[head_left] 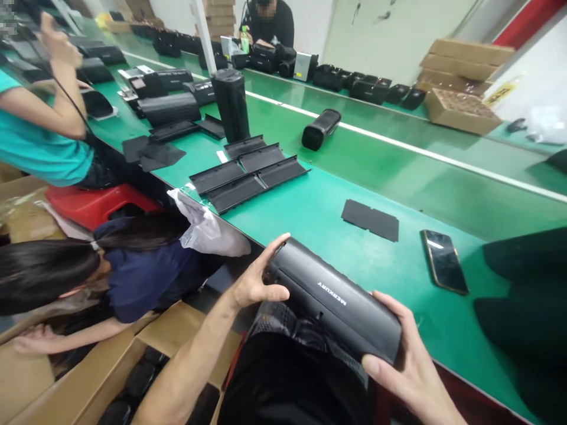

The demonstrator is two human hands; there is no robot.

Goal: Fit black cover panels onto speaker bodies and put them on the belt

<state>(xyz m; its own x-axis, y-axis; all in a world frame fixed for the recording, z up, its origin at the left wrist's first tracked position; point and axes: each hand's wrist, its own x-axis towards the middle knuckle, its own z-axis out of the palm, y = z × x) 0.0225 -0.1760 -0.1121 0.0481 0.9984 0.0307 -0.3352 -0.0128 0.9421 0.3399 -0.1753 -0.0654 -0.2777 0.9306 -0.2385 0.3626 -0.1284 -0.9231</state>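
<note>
A black speaker housing marked MERKURY (334, 295) is held lengthwise over my lap, near the front edge of the green table. My left hand (259, 280) grips its left end, thumb on the near face and fingers around the far side. At the right end, my right hand (401, 348) is closed around it in the same way. Beyond the housing a flat black sheet with notched edges (371, 221) lies on the table. To the right of that sheet is a phone (443, 261). Several curved black panels (259, 171) lie grouped further left.
A tall black cylinder (231, 106) stands behind the panels, and a black speaker (321, 128) lies on the green conveyor. At left, a person in navy (150, 271) bends over cardboard boxes (110, 378). Another in turquoise (39, 136) sits beyond; a third person (270, 23) works across.
</note>
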